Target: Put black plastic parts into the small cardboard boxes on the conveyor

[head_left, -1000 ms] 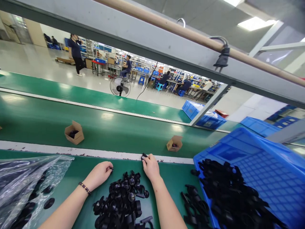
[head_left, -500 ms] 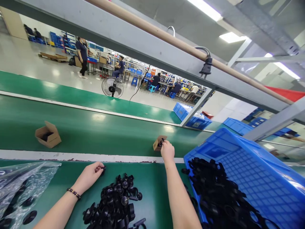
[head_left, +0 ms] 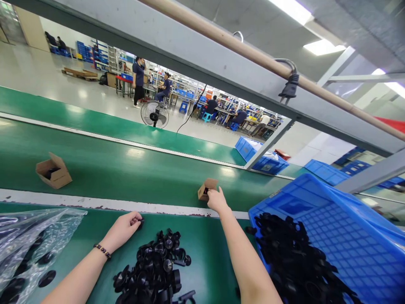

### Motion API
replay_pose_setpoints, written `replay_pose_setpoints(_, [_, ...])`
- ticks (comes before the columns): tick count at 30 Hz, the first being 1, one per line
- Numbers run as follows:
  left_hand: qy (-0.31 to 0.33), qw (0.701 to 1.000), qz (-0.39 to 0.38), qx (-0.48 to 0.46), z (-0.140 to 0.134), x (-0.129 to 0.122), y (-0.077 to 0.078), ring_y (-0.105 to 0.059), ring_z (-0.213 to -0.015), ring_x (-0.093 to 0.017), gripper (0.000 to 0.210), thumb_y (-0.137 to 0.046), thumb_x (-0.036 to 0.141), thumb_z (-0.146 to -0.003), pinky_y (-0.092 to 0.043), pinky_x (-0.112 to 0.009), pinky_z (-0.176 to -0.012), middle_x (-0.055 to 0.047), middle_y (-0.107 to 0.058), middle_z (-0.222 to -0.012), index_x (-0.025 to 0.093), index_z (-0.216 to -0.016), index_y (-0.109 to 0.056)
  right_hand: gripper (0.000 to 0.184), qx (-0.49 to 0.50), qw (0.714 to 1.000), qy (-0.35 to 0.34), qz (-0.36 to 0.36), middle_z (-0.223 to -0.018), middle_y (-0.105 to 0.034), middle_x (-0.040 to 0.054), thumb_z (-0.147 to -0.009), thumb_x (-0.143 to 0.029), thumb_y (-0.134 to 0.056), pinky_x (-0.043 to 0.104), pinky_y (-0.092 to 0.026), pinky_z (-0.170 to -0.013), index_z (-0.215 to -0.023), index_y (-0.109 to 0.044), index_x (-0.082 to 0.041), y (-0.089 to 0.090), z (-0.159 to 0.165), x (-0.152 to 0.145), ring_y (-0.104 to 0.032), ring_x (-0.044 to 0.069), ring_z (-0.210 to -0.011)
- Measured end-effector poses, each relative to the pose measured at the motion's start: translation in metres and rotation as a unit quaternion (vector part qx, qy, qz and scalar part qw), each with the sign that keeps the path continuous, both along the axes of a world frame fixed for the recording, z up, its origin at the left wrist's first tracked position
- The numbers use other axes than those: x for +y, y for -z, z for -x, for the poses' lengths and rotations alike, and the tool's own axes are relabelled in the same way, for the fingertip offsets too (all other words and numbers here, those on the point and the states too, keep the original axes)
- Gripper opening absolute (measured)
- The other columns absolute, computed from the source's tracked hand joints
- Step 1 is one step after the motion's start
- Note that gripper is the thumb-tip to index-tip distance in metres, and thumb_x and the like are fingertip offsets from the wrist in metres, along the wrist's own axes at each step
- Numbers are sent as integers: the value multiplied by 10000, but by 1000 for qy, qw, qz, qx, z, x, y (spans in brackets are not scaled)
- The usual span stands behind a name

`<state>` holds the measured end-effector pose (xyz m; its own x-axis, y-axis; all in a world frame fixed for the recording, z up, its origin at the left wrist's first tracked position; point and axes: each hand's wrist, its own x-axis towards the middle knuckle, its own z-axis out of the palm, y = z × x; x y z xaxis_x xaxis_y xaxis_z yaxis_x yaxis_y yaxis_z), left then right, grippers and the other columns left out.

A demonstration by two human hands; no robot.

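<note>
My left hand (head_left: 125, 230) is closed around a small black plastic part (head_left: 141, 223), which shows partly past the fingertips, above the green worktop. A loose pile of black plastic parts (head_left: 155, 266) lies just to its right. My right hand (head_left: 217, 200) reaches to the mouth of a small open cardboard box (head_left: 202, 195). One finger sticks up, while the others curl at a black part inside the opening; their tips are partly hidden. Farther left, a second open cardboard box (head_left: 57, 175) with something dark in it stands on the green belt (head_left: 126, 169).
A large blue crate (head_left: 335, 215), tilted at the right, holds many black parts. At left lies a clear plastic bag (head_left: 41, 236) with dark discs. A metal frame bar (head_left: 205, 55) crosses overhead with a hanging plug (head_left: 289, 85). Beyond stand a fan (head_left: 155, 115) and several people.
My right hand has lowered the black part into the small box, and one finger has lifted. Both boxes have shifted left along the belt. My left hand keeps its hold.
</note>
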<state>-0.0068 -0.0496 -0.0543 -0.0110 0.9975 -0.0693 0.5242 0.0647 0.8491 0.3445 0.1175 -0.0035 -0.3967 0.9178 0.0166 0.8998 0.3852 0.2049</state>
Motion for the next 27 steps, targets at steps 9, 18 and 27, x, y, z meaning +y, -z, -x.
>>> replay_pose_setpoints(9, [-5, 1000, 0, -10, 0, -2, 1, -590, -697, -171, 219, -453, 367, -706, -440, -258, -653, -6, -623, -701, 198, -788, -564, 393, 68, 995, 18, -67, -1115, -536, 107, -611, -106, -438, 536, -38, -964, -981, -567, -137, 5, 30, -21, -189, 276, -1222])
replay_pose_setpoints(18, [-25, 997, -72, -7, -27, 4, -20, -592, -739, -159, 229, -436, 347, -736, -452, -264, -696, -15, -634, -780, 194, -859, -555, 384, 307, 908, 108, -264, -1214, -433, 99, -713, -101, -359, 477, -184, -980, -1066, -504, -140, 48, 60, -90, -240, 244, -1199])
replay_pose_setpoints(27, [26, 950, -260, 173, -129, 104, -68, -537, -746, -161, 189, -408, 193, -768, -417, -280, -701, -30, -606, -774, 190, -868, -568, 294, 365, 902, 72, -218, -1200, -433, 89, -736, -103, -371, 456, -243, -963, -935, -571, -186, 54, 54, -81, -265, 246, -1183])
